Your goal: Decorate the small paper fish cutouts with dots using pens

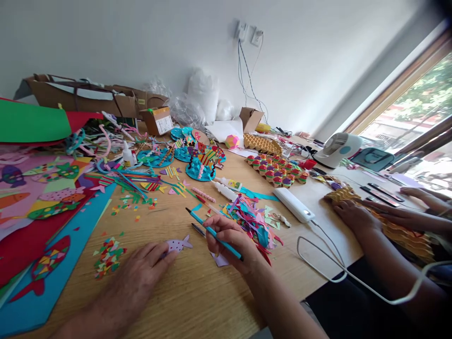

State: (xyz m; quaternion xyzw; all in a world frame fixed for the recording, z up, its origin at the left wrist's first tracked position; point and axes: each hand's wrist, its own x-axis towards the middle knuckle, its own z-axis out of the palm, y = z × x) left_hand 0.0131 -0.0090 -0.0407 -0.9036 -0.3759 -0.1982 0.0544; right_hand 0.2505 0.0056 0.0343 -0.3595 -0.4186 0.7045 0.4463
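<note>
A lilac paper fish [178, 244] with dark dots lies on the wooden table. My left hand [151, 259] presses it down, fingers close together over its head, which is hidden beneath them; the forked tail points right. Above the table, my right hand [229, 238] is closed around a slim blue pen [212, 230] whose black tip points up and left, away from the fish. Under that hand lie a dark pen [197, 229] and a lilac paper scrap [219, 259]. Small coloured paper bits [109, 256] form a pile left of my left hand.
Bright paper strips [252, 216] are heaped beyond my right hand, near glue bottles [226, 192]. A white device [294, 205] trails a looping cable [339, 278]. Decorated paper fish [52, 259] lie on coloured sheets at left. Another person's hand [356, 216] rests on an egg carton [342, 194].
</note>
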